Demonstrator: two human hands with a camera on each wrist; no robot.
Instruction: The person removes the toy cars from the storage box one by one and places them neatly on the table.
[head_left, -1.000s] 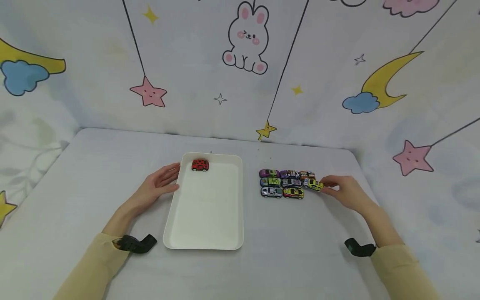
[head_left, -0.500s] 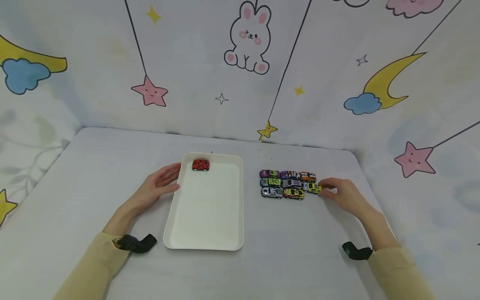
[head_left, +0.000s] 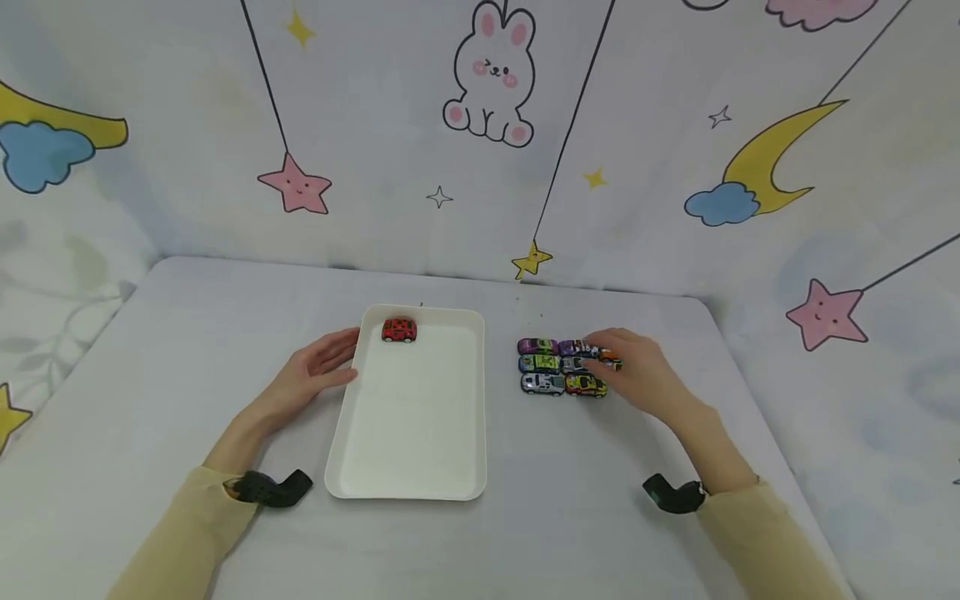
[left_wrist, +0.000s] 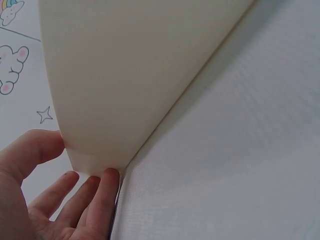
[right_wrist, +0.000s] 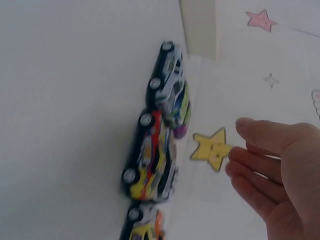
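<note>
My left hand (head_left: 306, 373) rests against the left wall of a shallow white tray (head_left: 480, 417); in the left wrist view its fingertips touch the tray's outer side (left_wrist: 120, 90). A red toy car (head_left: 399, 330) with dark spots stands in the tray's far left corner. To the right, several toy cars are packed in rows, among them a purple one (head_left: 537, 346), a silver one (head_left: 542, 383) and a red-and-yellow one (head_left: 586, 385). Above the rows' right end hovers my right hand (head_left: 637, 371), partly hiding cars there. In the right wrist view its fingers are loosely bent, holding nothing.
A white cloth (head_left: 555, 517) covers the table. Behind it hangs a cloth backdrop (head_left: 390, 108) printed with a rabbit, stars and moons. Both wrists carry black camera mounts, the left one (head_left: 272, 488) near the tray and the right one (head_left: 675, 493) before the cars.
My right hand pushed the yellow car at the right end in against its neighbours, let go, and moved left over the cars. My left hand and the tray stay put.
</note>
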